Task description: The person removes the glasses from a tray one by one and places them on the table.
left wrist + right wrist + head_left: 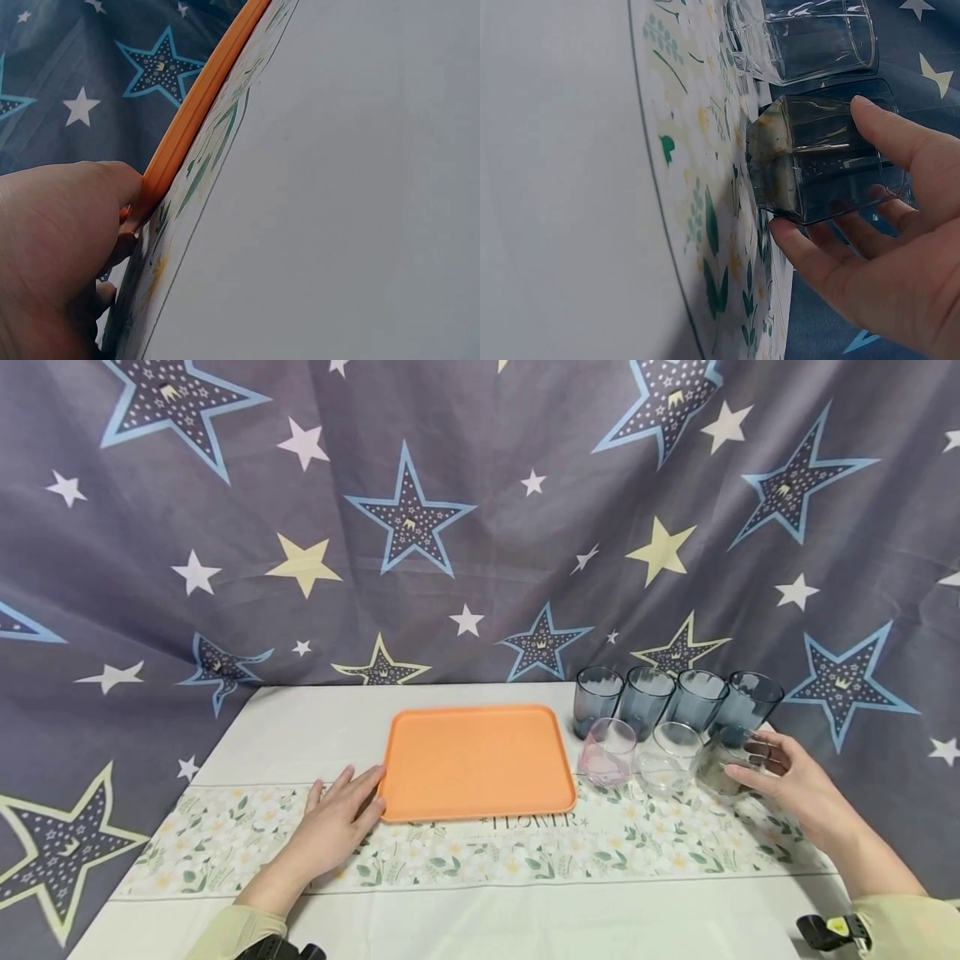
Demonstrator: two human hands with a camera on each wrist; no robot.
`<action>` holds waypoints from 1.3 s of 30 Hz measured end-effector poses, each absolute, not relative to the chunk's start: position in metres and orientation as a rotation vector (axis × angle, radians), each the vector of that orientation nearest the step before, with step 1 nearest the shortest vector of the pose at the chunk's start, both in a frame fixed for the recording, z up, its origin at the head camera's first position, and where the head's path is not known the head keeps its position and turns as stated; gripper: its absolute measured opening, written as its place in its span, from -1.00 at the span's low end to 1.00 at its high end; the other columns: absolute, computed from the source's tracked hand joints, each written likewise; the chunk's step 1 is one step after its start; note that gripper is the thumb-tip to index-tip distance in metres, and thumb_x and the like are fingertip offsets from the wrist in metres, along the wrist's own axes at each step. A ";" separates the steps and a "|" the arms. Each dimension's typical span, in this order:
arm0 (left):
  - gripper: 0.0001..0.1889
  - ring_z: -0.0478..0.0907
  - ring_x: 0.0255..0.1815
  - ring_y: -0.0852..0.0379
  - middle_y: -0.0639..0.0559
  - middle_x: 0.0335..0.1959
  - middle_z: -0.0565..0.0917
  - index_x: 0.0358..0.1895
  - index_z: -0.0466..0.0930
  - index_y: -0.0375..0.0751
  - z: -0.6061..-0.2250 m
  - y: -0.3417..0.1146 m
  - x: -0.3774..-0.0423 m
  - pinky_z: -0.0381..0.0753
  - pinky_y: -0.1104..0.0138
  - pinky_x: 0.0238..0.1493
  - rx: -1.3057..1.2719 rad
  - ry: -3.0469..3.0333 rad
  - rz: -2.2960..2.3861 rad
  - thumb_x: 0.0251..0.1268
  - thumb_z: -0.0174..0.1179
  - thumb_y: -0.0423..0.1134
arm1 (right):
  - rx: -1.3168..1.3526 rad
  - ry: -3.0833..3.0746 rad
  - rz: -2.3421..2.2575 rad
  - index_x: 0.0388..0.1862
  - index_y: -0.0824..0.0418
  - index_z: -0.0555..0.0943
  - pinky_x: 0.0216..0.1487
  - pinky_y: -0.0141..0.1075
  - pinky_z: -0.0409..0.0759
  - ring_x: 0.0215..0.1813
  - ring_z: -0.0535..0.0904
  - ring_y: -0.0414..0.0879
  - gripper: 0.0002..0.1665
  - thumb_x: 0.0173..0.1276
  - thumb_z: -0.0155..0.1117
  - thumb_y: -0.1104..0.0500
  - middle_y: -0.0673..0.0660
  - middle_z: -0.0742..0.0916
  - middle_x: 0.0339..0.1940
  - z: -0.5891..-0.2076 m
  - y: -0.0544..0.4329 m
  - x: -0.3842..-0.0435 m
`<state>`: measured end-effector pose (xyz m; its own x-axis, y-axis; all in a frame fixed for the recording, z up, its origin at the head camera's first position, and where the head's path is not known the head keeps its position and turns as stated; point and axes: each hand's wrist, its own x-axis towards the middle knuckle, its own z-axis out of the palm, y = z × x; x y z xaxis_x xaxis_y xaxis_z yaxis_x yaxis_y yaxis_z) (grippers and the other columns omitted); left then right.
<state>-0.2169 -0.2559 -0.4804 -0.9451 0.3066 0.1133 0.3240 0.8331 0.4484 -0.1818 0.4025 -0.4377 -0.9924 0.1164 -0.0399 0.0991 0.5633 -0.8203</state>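
An orange tray (480, 764) lies flat on the table. My left hand (337, 818) touches its left edge near the front corner, fingers extended; in the left wrist view, the left thumb (112, 184) lies against the tray rim (187, 120). At the right, my right hand (795, 785) holds a smoky grey drinking glass (829, 154) from its right side, the thumb on the near side and the fingers around the far side. Beside that glass stand a clear glass (663, 768) and a pink-tinted glass (606, 760).
Several blue-grey tall glasses (645, 702) stand in a row behind the shorter ones, near the table's back edge. A white cloth (525, 918) with a flower band covers the table. A dark star-patterned curtain (450, 527) hangs behind.
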 end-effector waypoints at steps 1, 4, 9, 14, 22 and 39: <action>-0.36 0.04 0.77 -0.44 -0.13 0.71 0.37 0.76 0.29 -0.13 -0.481 -0.256 -0.217 -0.36 -0.49 0.63 -0.512 -2.972 -0.738 0.84 0.02 0.06 | -0.187 -2.760 1.449 0.79 0.51 -0.16 -0.09 -0.61 0.48 0.59 0.20 0.53 0.18 0.71 0.35 -0.06 0.58 0.27 0.64 -0.438 0.403 -0.182; -0.36 0.05 0.76 -0.45 -0.13 0.71 0.38 0.76 0.29 -0.13 -0.482 -0.256 -0.217 -0.36 -0.49 0.62 -0.516 -2.967 -0.741 0.84 0.03 0.06 | -0.187 -2.761 1.443 0.79 0.51 -0.16 -0.09 -0.62 0.49 0.58 0.21 0.52 0.18 0.71 0.36 -0.07 0.57 0.28 0.64 -0.439 0.403 -0.182; -0.36 0.04 0.76 -0.45 -0.14 0.71 0.37 0.76 0.28 -0.14 -0.485 -0.259 -0.217 -0.36 -0.49 0.62 -0.515 -2.969 -0.736 0.84 0.03 0.06 | -0.189 -2.762 1.449 0.79 0.51 -0.15 -0.08 -0.60 0.49 0.57 0.22 0.50 0.20 0.69 0.38 -0.10 0.57 0.29 0.63 -0.439 0.401 -0.182; -0.35 0.01 0.77 -0.44 -0.14 0.73 0.34 0.77 0.26 -0.14 -0.484 -0.259 -0.218 -0.40 -0.47 0.64 -0.502 -2.969 -0.743 0.85 0.01 0.06 | -0.184 -2.747 1.451 0.79 0.51 -0.13 -0.09 -0.60 0.49 0.56 0.23 0.48 0.19 0.69 0.37 -0.08 0.55 0.30 0.63 -0.437 0.399 -0.183; -0.36 0.04 0.77 -0.45 -0.13 0.72 0.36 0.76 0.28 -0.14 -0.482 -0.257 -0.216 -0.36 -0.49 0.63 -0.505 -2.970 -0.745 0.84 0.02 0.05 | -0.195 -2.764 1.469 0.79 0.51 -0.16 -0.08 -0.61 0.49 0.58 0.20 0.51 0.19 0.70 0.36 -0.07 0.57 0.26 0.65 -0.436 0.400 -0.183; -0.37 0.06 0.76 -0.46 -0.16 0.70 0.38 0.75 0.29 -0.17 -0.480 -0.255 -0.216 -0.33 -0.50 0.62 -0.518 -2.963 -0.742 0.84 0.04 0.01 | -0.173 -2.766 1.475 0.79 0.50 -0.19 -0.06 -0.62 0.51 0.57 0.21 0.52 0.20 0.70 0.37 -0.05 0.58 0.24 0.65 -0.437 0.404 -0.183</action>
